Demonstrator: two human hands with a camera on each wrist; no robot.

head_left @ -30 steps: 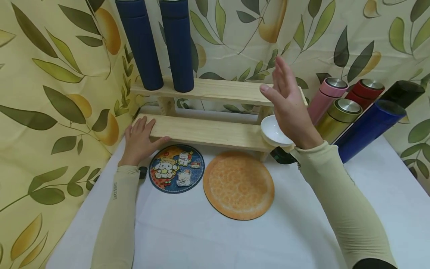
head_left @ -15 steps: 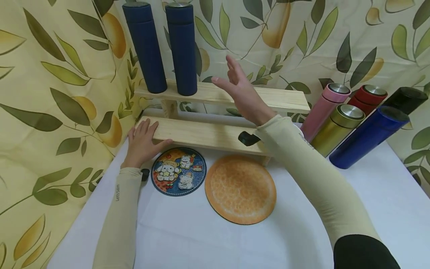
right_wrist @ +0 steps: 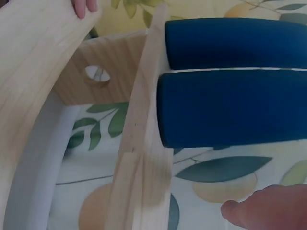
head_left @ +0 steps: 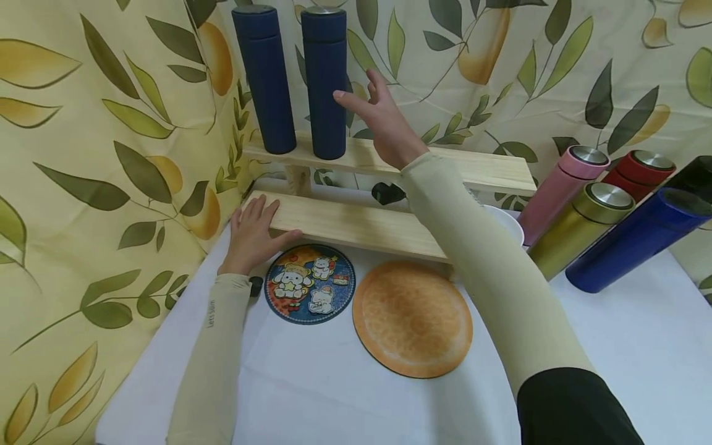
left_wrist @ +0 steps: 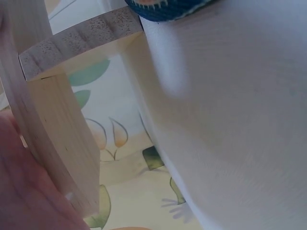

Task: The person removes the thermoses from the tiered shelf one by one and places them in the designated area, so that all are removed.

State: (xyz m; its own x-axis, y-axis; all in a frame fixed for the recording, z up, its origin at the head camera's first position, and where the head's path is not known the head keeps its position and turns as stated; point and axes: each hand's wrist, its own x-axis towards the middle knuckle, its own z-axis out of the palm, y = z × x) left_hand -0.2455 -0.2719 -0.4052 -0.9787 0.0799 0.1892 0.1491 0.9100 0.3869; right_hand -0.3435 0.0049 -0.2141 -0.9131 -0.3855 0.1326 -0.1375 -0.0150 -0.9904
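Note:
Two dark blue thermos flasks (head_left: 264, 93) (head_left: 327, 99) stand side by side on the upper step of a wooden rack (head_left: 484, 167). My right hand (head_left: 392, 127) is just right of the nearer flask, its fingers spread and holding nothing. In the head view its thumb overlaps that flask's edge, but the right wrist view shows a gap between the thumb (right_wrist: 266, 211) and the flask (right_wrist: 230, 108). On the left end of the lower step (head_left: 356, 225) rests my left hand (head_left: 253, 238), fingers over the top and thumb along the front edge.
A round cartoon mat (head_left: 310, 284) and a larger bread-patterned mat (head_left: 411, 321) lie before the rack. My right sleeve partly hides a white bowl (head_left: 506, 222). Pink (head_left: 564, 191), gold (head_left: 581, 228), red (head_left: 639, 176), black and bright blue flasks (head_left: 639, 241) cluster at the right.
My right hand has swept left from above the bowl, across the rack, to beside the nearer blue flask. The left hand stays on the lower step. The head view has shifted slightly.

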